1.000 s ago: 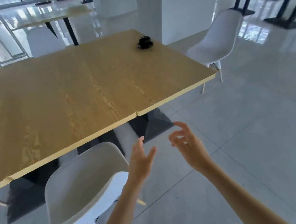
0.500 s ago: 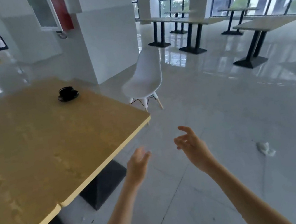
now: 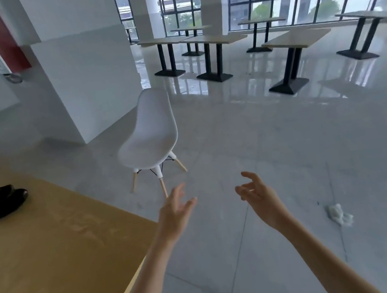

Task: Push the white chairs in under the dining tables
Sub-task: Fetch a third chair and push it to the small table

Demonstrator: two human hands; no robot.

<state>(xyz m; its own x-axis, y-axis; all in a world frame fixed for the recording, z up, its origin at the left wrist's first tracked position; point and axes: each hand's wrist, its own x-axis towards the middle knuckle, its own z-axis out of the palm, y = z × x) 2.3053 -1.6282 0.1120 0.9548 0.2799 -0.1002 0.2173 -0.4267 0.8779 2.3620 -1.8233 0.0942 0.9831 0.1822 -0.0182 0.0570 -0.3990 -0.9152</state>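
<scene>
A white shell chair (image 3: 151,137) on pale wooden legs stands alone on the grey floor, beyond the corner of the wooden dining table (image 3: 53,257) at lower left. Its seat faces left, toward the table's end. My left hand (image 3: 176,212) is held out below the chair, fingers spread, holding nothing. My right hand (image 3: 258,195) hovers to the right of it, fingers loosely curled and apart, also empty. Neither hand touches the chair.
A black cup on a saucer (image 3: 3,201) sits on the table. A white pillar (image 3: 82,75) rises behind the chair. Several dining tables (image 3: 294,40) on black pedestals stand by the windows. A crumpled white scrap (image 3: 339,214) lies on the floor at right.
The view has swung right, away from the pushed-in chair at the table's front. The lone chair now looks nearer and more central. Both hands stay raised and empty.
</scene>
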